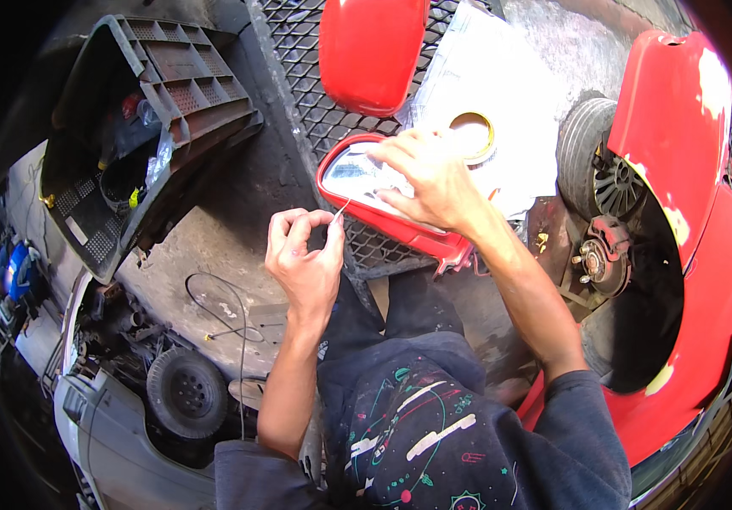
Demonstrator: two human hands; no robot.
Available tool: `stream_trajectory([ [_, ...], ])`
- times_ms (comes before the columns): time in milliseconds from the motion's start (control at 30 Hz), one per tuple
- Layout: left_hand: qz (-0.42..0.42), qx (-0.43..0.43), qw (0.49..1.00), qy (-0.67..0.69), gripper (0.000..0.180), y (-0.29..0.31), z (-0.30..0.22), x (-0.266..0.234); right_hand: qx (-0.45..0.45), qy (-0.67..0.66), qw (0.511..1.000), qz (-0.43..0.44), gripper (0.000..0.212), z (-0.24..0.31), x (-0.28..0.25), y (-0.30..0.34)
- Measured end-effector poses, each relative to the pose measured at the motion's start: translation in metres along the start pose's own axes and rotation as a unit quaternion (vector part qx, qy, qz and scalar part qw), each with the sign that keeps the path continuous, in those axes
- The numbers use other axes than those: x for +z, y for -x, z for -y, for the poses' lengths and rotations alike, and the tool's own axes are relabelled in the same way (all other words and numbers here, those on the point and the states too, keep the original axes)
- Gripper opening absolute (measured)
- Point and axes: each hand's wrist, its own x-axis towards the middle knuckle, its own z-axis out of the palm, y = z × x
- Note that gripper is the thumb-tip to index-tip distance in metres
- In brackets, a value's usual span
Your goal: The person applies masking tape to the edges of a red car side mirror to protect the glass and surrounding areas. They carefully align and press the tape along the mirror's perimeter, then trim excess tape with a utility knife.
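Observation:
A red car side mirror (417, 234) lies on a black metal mesh, its glass facing up and partly covered with a pale sheet. Spread over that sheet, my right hand (434, 183) has its fingers and thumb apart, the fingertips at the mirror face. At the mirror's near left edge, my left hand (302, 263) pinches a thin, pale pointed sliver (342, 210) between thumb and finger. Its tip comes close to the red rim; whether it touches I cannot tell. What the sliver is made of is too small to make out.
Beyond the mirror lies a red mirror cover (373, 55). A yellow-edged tape roll (492, 136) sits on white paper (523, 93). A wheel (582, 161) and a red car body panel (714, 280) stand right. At left are a dark plastic crate (200, 81) and a tyre (162, 391).

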Motion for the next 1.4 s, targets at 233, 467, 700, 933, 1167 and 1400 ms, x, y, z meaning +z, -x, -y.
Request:
stream_trajectory([
  [233, -0.012, 0.004, 0.999, -0.033, 0.016, 0.004, -0.002, 0.008, -0.098, -0.020, 0.995, -0.003, 0.044, 0.008, 0.008, -0.003],
  [467, -0.012, -0.004, 1.000, -0.019, 0.018, -0.004, -0.007, -0.012, -0.056, -0.045, 0.997, -0.012, 0.022, -0.012, 0.017, 0.007],
  [700, 0.011, -0.008, 1.000, -0.027, 0.016, -0.010, -0.006, -0.036, -0.042, -0.182, 0.982, 0.004, 0.013, -0.019, 0.011, 0.014],
  [933, 0.126, -0.001, 0.991, 0.048, 0.015, -0.009, -0.013, -0.057, 0.128, -0.355, 0.923, 0.075, 0.006, -0.014, -0.018, 0.021],
  [1167, 0.041, 0.013, 0.998, 0.047, 0.014, -0.016, 0.001, -0.105, 0.258, -0.507, 0.808, -0.155, 0.017, -0.048, -0.048, 0.039],
  [1400, -0.040, -0.302, 0.795, 0.525, 0.018, -0.007, 0.014, -0.052, 0.248, -0.591, 0.747, -0.177, 0.074, 0.017, 0.010, 0.053],
])
